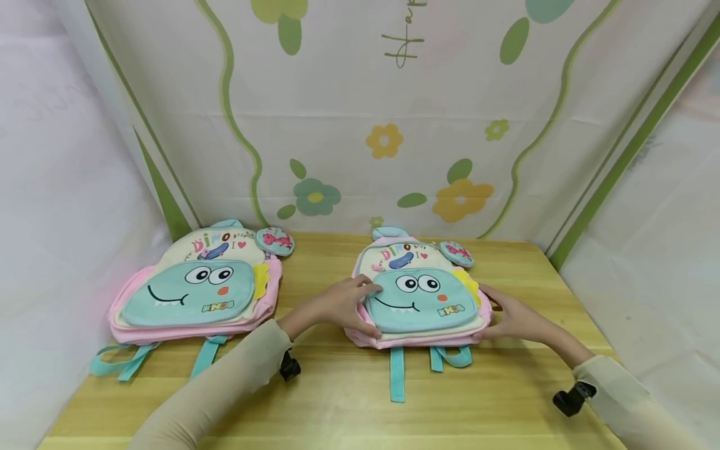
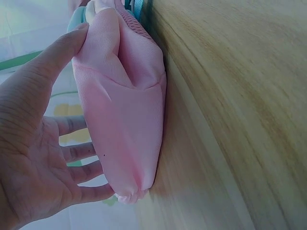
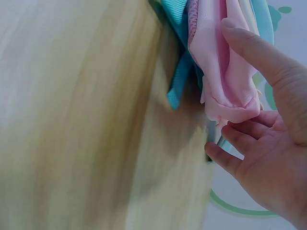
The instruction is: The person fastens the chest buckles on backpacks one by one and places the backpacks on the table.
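Observation:
A small pink, cream and teal backpack (image 1: 419, 306) with a cartoon dino face lies front up on the wooden table. On its left side my left hand (image 1: 345, 306) rests with spread fingers, the thumb near the bottom corner. In the left wrist view that thumb touches the front edge of the pink side panel (image 2: 120, 105), the other fingers reaching along it. My right hand (image 1: 514, 315) touches the backpack's right side. The right wrist view shows its thumb against the pink side (image 3: 235, 62) and its other fingers extended near the side's end.
A matching backpack (image 1: 194, 287) lies at the left, its teal straps (image 1: 126, 362) on the table (image 1: 349, 400). Each bag has a round dino pouch (image 1: 457, 253) at its top right. A flower-printed cloth (image 1: 382, 81) hangs behind, with white cloth at both sides.

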`<state>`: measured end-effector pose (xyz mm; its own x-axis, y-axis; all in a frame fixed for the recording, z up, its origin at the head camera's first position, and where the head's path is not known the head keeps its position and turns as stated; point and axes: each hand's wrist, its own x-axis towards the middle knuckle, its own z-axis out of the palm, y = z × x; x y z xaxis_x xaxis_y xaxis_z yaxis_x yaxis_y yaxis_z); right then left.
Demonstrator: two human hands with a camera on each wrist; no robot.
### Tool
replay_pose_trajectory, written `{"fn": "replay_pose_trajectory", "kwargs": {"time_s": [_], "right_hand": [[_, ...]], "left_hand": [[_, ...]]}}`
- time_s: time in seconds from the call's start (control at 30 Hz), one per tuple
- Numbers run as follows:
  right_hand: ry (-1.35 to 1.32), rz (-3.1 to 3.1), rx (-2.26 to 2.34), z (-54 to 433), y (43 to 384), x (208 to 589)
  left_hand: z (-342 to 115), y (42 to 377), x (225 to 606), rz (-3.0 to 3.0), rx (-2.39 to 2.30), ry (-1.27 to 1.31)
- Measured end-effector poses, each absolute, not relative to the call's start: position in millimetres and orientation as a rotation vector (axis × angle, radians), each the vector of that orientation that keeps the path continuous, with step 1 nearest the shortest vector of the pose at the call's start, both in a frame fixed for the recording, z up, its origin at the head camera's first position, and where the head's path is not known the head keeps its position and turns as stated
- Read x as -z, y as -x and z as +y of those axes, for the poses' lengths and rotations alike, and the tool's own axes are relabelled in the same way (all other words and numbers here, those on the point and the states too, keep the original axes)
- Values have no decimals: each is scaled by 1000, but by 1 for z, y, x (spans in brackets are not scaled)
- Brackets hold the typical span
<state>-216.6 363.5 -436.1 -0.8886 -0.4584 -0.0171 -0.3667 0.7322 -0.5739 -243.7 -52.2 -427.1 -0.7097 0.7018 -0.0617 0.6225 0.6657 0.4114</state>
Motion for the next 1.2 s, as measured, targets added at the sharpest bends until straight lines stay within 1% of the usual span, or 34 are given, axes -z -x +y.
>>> {"fn": "replay_pose_trajectory", "kwargs": {"time_s": [0.23,0.53,1.2], "right_hand": [[695,2800,906,361,219,418],[732,2803,973,353,221,400],[793,2816,1106,343,229,381]], "left_hand": [[-53,243,432,2678,-529,-1072],[-55,240,427,2639,-588,-1077],[-61,244,433,2634,-670,-1078]]}}
